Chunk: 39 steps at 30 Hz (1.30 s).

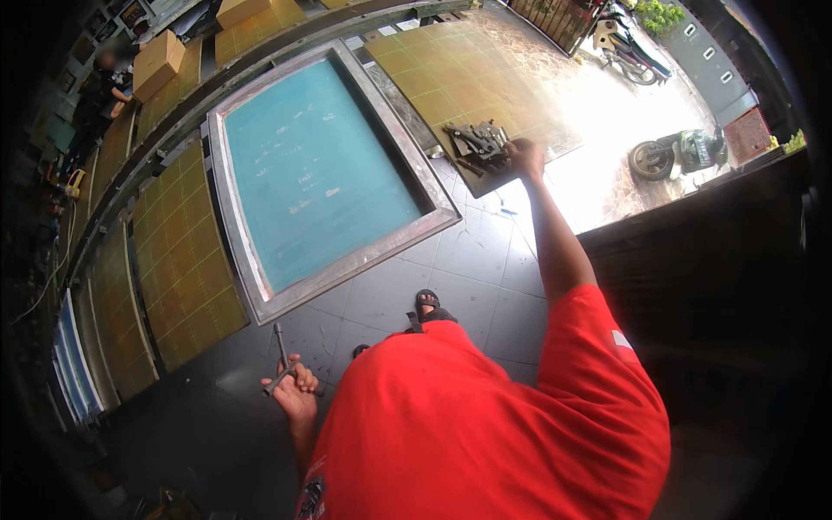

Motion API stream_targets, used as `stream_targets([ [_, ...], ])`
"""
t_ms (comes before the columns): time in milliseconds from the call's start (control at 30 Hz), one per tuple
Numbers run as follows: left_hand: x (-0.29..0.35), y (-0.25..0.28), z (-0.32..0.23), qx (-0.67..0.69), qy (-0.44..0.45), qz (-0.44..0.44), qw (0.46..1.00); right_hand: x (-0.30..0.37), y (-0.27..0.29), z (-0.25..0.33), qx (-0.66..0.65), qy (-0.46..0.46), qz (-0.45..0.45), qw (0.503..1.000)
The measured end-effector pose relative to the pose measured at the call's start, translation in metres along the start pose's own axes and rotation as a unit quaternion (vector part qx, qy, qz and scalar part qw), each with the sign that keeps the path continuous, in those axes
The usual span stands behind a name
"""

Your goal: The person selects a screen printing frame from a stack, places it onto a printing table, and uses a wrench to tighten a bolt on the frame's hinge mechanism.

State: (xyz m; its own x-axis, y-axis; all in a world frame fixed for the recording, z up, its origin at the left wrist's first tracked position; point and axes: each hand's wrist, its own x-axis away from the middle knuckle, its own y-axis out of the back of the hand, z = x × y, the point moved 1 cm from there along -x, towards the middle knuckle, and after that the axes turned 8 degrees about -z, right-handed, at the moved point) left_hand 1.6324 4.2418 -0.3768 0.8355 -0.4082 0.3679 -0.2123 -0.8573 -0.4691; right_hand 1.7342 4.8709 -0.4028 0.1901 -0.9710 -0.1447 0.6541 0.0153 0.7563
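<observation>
My left hand [296,392], low at the left, is closed around a T-handle wrench [281,351], whose shaft points up toward the frame's near corner. Stretched out to the far right, my right hand [526,158] has its fingers curled at the edge of a pile of metal clamp parts [478,143]. What those fingers grip is hidden. The pile lies on the near corner of a yellow-brown board [433,74]. Between my hands a screen-printing frame [368,264] with turquoise mesh [321,182] lies across the rails, pale marks on its mesh.
More yellow-brown gridded boards [178,251] line the left. Cardboard boxes [159,65] rest at the back left, where a person [113,87] is present. Below is a grey tiled floor [468,251]. Motorbikes [685,154] stand outside at the right, beyond a dark panel [702,243].
</observation>
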Motion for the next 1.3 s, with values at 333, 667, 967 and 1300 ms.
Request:
stream_targets([
  [333,-0.042,-0.154,0.016,-0.196,-0.065,0.015,0.978,0.008,0.024,-0.026,-0.234,0.020,0.011,0.972],
  [667,-0.079,-0.284,0.031,-0.609,-0.156,0.166,0.760,0.166,0.103,0.081,-0.186,0.137,0.560,0.796],
  [967,-0.083,-0.317,0.018,-0.534,-0.334,0.191,0.753,0.137,0.077,0.056,-0.326,0.066,0.347,0.877],
  [1300,-0.135,-0.107,-0.049,-0.601,-0.298,-0.257,0.696,-0.089,0.009,-0.033,-0.101,0.080,0.012,0.992],
])
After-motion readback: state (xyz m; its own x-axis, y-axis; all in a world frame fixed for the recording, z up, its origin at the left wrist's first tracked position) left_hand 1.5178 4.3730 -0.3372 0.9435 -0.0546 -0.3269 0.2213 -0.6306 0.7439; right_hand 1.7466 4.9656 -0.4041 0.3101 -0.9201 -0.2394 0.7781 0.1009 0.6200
